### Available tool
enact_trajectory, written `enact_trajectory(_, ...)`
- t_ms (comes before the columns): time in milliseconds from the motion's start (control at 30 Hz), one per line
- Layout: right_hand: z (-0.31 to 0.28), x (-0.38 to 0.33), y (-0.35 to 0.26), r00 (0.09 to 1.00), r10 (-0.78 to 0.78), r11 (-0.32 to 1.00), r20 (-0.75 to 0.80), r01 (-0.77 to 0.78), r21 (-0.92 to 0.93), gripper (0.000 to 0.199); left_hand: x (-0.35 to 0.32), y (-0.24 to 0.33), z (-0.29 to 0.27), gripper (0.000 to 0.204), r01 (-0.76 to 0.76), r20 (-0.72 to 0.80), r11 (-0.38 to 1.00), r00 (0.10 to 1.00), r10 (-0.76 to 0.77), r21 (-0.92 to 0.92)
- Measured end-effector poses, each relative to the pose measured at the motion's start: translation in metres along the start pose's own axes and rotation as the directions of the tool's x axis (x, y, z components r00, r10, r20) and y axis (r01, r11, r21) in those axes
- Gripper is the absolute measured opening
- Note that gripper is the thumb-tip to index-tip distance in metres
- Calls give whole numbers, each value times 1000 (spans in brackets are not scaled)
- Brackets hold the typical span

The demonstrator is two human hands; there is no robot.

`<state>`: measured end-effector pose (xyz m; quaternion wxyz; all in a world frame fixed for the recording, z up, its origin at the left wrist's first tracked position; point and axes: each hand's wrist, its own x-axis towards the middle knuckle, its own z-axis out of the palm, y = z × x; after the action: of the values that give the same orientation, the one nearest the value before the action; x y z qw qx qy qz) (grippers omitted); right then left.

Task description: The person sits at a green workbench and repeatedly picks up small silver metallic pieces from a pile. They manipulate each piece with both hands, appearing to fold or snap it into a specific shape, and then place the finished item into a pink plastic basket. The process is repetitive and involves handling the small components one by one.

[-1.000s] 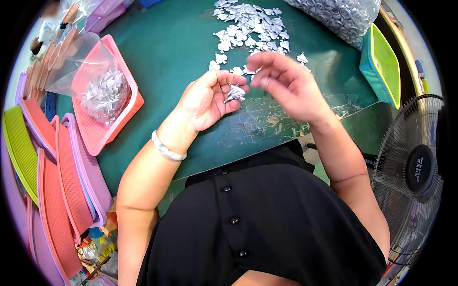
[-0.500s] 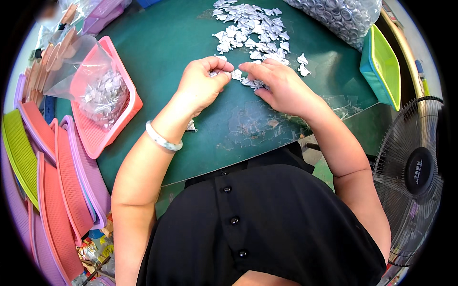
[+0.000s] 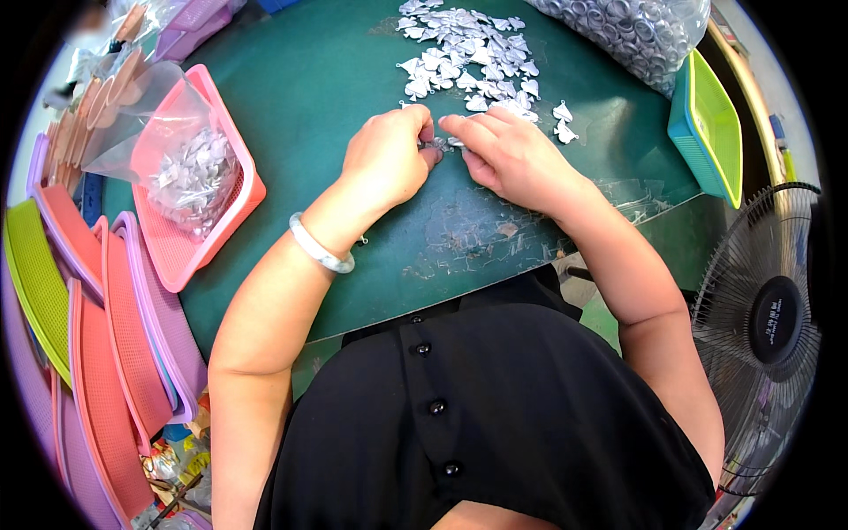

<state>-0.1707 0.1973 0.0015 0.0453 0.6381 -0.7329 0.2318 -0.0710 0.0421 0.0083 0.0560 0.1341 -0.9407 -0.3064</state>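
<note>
Centrally, the figure shows two bare hands meeting over a dark green work mat (image 3: 336, 79).

1. Left hand (image 3: 384, 163): fingers curled narrow, thumb and fingertips pinched on a small silvery metal piece (image 3: 439, 143) at the point where both hands meet. A pale, smooth bangle (image 3: 320, 249) circles the wrist.
2. Right hand (image 3: 512, 157): fingers bent and close together, fingertips touching the same small metal piece from the other side. How firmly either hand grips it cannot be told, since the piece is mostly hidden by the fingers.
3. The small metal piece sits just above the mat, between the two hands and just below a loose heap of flat silver fan-shaped metal parts (image 3: 468, 53).
4. Two stray parts of the same kind (image 3: 562, 124) lie to the right of the heap, near the right hand.
5. A clear plastic bag of round silvery rings (image 3: 636, 31) rests at the upper right, beyond the heap.
6. A salmon-pink plastic basket (image 3: 243, 190) stands to the left, well apart from the hands, and holds a clear bag of silver parts (image 3: 190, 168).
7. A teal and lime-green tray (image 3: 707, 124) stands on edge at the right of the mat.
8. Stacked pink, lilac and green trays (image 3: 106, 336) line the left side.
9. A black wire-guarded fan (image 3: 768, 318) stands at the right.
</note>
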Motion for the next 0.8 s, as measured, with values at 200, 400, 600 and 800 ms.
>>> enact_trajectory(200,1,4,7,947,322,839,-1,-285,464,34,-11,-14,-2,16,8,12,947,1000,-5,-323)
enact_trajectory(400,-6,11,8,815,503,299,289,-477,826,34,-19,-24,-14,16,356,345,255,934,-88,-899)
enact_trajectory(600,-9,16,-8,810,499,133,307,-421,897,33,-27,-14,-11,13,391,388,-11,911,-139,-920)
enact_trajectory(800,-7,18,-11,810,509,200,292,-441,875,34,-25,-40,0,16,411,398,-368,910,115,-834)
